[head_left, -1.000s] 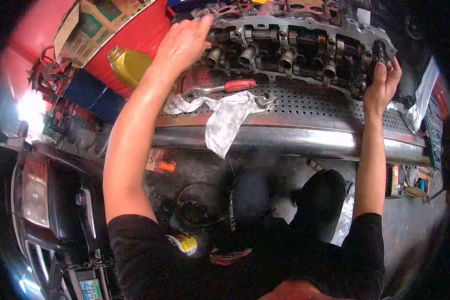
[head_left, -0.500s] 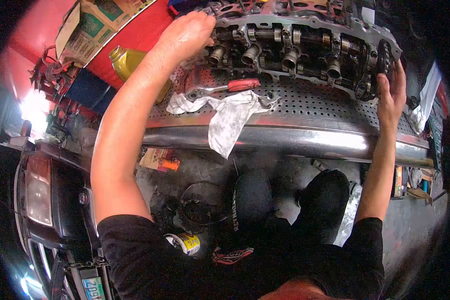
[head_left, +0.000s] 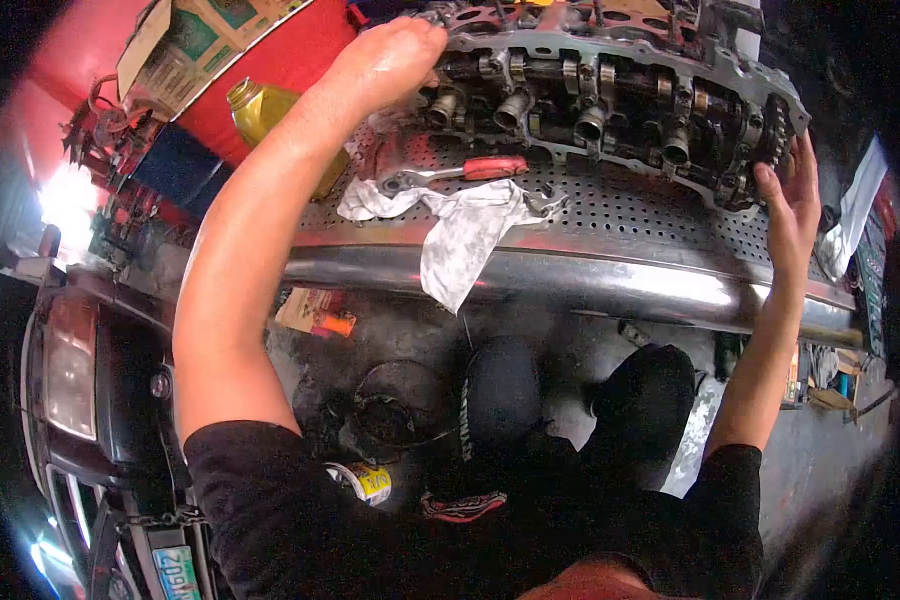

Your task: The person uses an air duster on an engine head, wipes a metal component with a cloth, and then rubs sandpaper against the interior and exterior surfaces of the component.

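Note:
A greasy metal cylinder head (head_left: 630, 75), with camshafts and several short round metal sleeves along its near side, is at the top of the view above a perforated metal bench top (head_left: 630, 205). Around its left end my left hand (head_left: 398, 62) is closed, the fingertips mostly hidden. My right hand (head_left: 792, 205) grips the other end next to the chain sprocket (head_left: 776, 128), thumb on the near side and fingers behind. Nearer me, a red-handled ratchet (head_left: 495, 167) lies partly on a stained white rag (head_left: 465, 240) that hangs over the bench edge.
A gold oil bottle (head_left: 260, 108) stands behind my left forearm, near a cardboard box (head_left: 195, 55). The bench's rounded metal edge (head_left: 570, 280) runs across in front of my knees. A dark vehicle (head_left: 120, 390) is at the left. On the floor sits a round dark pan (head_left: 400, 405).
The cylinder head and both hands appear slightly farther right, with its right end a little lower. The whole view has shifted slightly too. Both hands keep their hold.

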`<state>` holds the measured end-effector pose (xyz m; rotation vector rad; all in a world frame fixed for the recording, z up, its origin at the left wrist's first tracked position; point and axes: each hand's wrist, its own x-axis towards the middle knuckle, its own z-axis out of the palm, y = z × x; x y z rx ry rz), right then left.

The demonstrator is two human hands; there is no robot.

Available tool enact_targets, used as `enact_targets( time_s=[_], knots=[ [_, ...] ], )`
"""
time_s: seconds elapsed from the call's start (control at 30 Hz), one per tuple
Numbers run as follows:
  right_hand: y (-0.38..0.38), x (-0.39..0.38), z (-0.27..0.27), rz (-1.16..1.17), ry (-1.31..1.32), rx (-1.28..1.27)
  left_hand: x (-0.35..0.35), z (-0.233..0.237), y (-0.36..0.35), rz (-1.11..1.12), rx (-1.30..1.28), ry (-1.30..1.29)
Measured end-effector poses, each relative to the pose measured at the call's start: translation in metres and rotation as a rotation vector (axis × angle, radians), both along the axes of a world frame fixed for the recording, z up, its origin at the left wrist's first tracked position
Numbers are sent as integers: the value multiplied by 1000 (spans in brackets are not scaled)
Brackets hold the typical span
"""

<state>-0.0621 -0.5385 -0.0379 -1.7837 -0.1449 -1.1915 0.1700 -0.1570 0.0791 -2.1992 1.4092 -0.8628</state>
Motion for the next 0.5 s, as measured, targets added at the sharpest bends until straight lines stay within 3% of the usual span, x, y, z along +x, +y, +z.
enact_targets(
  time_s=[0.27,0.5],
  knots=[
    [7,-1,28,-85,230,94,8,5,-4,34,-15,100],
    [5,-4,25,3,169,120,2,8,-3,28,-93,208]
  ],
)
